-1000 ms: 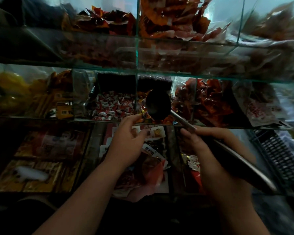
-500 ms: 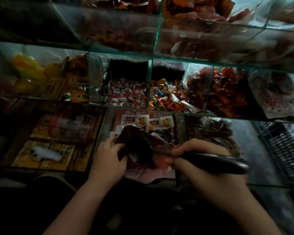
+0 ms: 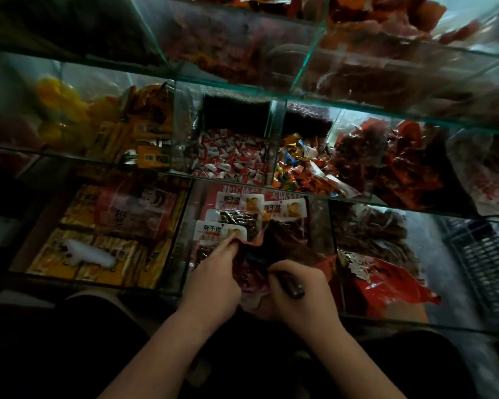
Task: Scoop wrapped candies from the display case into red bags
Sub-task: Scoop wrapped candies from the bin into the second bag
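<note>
The left hand [image 3: 213,275] pinches the upper rim of a red bag [image 3: 288,243]. The right hand [image 3: 300,295], just beside it, is curled round the dark handle of a scoop [image 3: 293,287]. The scoop's bowl is down inside the bag's mouth, out of sight. The bag hangs in front of the lowest compartment of the glass display case [image 3: 274,139], over white-labelled snack packets [image 3: 222,230]. On the tier above lie the wrapped candies [image 3: 231,159], red and white, with mixed foil sweets [image 3: 300,168] in the next compartment to the right. A second, crumpled red bag [image 3: 386,283] lies lower right.
</note>
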The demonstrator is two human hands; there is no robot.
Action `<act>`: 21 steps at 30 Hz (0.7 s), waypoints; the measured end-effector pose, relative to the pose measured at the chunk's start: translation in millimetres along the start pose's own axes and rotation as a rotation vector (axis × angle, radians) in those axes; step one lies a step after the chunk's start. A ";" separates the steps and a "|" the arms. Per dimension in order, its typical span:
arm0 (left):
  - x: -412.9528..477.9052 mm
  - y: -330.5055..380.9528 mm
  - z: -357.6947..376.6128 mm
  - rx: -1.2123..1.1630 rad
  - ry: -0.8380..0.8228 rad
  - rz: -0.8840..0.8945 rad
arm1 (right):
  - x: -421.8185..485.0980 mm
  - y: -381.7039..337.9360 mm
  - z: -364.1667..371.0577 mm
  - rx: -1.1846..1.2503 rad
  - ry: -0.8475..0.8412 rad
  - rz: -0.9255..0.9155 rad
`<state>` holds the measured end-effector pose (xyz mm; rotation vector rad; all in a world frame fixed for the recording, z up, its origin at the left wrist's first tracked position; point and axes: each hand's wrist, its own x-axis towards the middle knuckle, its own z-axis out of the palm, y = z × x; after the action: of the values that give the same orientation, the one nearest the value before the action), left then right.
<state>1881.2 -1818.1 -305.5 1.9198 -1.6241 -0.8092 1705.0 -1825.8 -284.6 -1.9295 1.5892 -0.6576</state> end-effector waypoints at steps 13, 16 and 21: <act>-7.4 -32.0 -12.6 -0.261 -0.090 -0.007 | 2.3 7.6 8.9 0.173 -0.043 0.096; -9.8 -30.4 -13.3 -0.308 -0.056 0.008 | 5.9 5.9 10.5 0.278 -0.032 0.181; -7.7 -31.8 -11.5 -0.336 -0.058 -0.027 | -1.4 -0.7 28.2 0.239 -0.072 0.131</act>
<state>1910.5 -1805.3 -318.8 1.6963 -1.3924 -1.0818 1724.4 -1821.4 -304.6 -1.6437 1.5038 -0.6817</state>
